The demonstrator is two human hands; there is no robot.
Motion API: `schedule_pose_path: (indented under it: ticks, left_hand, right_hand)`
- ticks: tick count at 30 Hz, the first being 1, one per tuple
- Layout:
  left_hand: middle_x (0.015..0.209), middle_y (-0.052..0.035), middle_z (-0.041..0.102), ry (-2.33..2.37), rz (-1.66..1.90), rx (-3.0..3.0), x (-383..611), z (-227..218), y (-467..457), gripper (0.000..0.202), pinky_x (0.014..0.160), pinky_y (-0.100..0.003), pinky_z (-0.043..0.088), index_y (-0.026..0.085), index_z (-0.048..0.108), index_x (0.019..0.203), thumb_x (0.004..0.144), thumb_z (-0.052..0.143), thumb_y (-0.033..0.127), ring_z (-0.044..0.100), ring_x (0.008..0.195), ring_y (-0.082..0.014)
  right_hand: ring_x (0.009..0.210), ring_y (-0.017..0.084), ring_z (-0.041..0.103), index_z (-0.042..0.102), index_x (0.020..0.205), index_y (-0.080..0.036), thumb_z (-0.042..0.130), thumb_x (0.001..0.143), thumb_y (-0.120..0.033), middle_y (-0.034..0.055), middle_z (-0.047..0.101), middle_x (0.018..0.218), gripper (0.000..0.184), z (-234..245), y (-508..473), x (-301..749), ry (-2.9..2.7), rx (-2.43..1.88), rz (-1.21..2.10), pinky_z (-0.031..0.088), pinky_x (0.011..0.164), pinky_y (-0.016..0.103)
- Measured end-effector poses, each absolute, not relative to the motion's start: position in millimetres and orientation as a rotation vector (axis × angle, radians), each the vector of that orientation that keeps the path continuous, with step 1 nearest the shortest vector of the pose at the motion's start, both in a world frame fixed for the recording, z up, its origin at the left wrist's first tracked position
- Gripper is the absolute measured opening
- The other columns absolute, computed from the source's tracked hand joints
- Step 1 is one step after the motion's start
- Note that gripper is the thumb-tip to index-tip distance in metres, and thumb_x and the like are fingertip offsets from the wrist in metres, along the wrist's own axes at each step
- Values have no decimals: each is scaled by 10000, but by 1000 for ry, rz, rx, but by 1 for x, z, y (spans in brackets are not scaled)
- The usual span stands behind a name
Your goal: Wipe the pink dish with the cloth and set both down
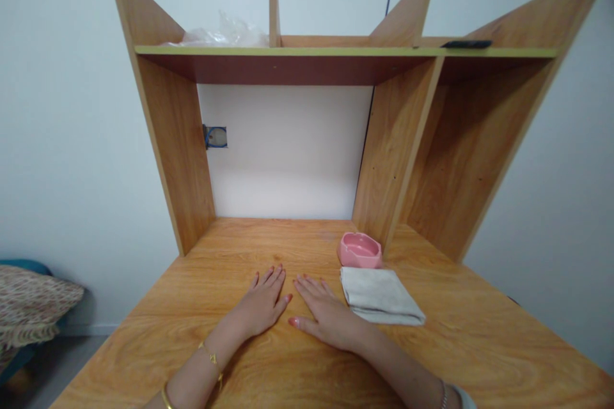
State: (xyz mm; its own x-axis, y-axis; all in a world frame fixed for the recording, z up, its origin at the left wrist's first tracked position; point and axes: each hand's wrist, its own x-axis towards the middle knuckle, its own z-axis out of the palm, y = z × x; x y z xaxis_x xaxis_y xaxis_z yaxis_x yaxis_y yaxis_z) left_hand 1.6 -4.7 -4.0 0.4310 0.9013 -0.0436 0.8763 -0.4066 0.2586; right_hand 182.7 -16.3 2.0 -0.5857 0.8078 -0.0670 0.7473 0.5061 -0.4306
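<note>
My left hand (264, 301) lies flat on the wooden desk (268, 370), fingers stretched forward, holding nothing. Beside it, my right hand (326, 314) also rests palm down with its fingers spread and nothing in it. A folded pale grey cloth (381, 295) lies just right of my right hand. Behind that cloth stands a pink ashtray (359, 250), a faceted bowl with notches in its rim, close to the upright panel. What may be inside the ashtray does not show.
A wooden shelf unit (288, 51) rises from the back of the desk. On its upper board sit a clear plastic bag (225, 33) and a flat dark object (467, 44). An open socket box (216, 137) shows in the wall. At left, a fringed woven cover (33, 307) drapes over something teal.
</note>
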Motion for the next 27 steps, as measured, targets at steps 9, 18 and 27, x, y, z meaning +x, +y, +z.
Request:
schedule_pose_path:
  ticks: [9,18,27]
  left_hand:
    - [1417,-104,144,1572,121,2443,4,1,-7,613,1049,-420,102,70,231,1350,870,195,449,103,1310,-229]
    - [1417,-99,150,1582,96,2458,4,1,-6,599,1049,-422,110,77,231,1351,873,181,436,103,1310,-223]
    - [1421,-85,132,1594,69,2464,4,1,-7,600,1053,-411,112,81,223,1354,878,148,439,93,1312,-213]
  right_hand:
    - [1307,265,110,185,1364,-66,297,785,-620,141,168,1421,809,4,-16,182,-2641,-1357,589,76,1057,446]
    - [1304,265,127,207,1361,-76,282,788,-630,144,191,1416,800,3,-16,182,-2633,-1356,559,91,1058,440]
    - [1305,249,132,223,1360,-110,289,798,-611,128,188,1418,755,3,-16,182,-2646,-1361,522,91,1055,441]
